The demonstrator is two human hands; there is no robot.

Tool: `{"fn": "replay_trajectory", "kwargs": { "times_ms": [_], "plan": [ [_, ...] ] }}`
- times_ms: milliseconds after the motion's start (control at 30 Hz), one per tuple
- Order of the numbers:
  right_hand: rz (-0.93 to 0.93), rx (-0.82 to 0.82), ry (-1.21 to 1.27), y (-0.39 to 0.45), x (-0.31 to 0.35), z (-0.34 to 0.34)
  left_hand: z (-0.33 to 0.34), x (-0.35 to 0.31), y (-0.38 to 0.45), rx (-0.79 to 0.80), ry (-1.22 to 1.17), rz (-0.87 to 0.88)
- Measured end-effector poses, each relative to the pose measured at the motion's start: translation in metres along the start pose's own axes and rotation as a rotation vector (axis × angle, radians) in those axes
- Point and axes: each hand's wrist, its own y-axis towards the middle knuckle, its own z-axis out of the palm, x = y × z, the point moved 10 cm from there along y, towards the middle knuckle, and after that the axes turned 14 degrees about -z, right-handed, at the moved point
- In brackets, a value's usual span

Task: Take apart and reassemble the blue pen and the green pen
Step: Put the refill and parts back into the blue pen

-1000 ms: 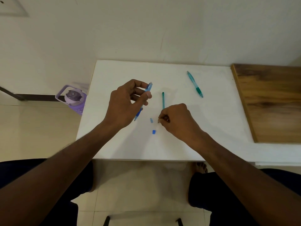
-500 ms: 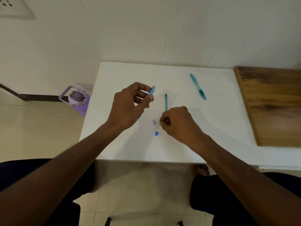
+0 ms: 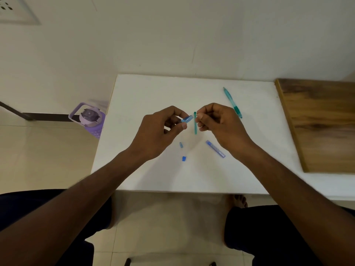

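Now the blue pen barrel sits pinched in the left hand, its open end turned toward the right hand, which looks ready to feed a part in. That right hand has its fingers curled round something small at the fingertips; what it is I cannot tell. Just between the two hands a thin green refill lies on the white bench, apparently set aside. Nearer the person, loose blue pieces wait: a small tip, a tiny cap, and a blue tube just below the right hand. Off to the far right, the green pen lies whole, near the right hand's knuckles, beside a wooden board.
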Motion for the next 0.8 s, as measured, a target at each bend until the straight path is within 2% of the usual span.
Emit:
{"fn": "replay_trajectory", "kwargs": {
  "times_ms": [167, 800],
  "plan": [
    [-0.013, 0.038, 0.089, -0.004, 0.004, 0.01, 0.004, -0.003, -0.001, 0.01, 0.021, 0.014],
    [-0.027, 0.073, 0.132, -0.006, 0.008, 0.017, 0.001, 0.0, 0.0, -0.005, 0.014, 0.011]
  ]
}}
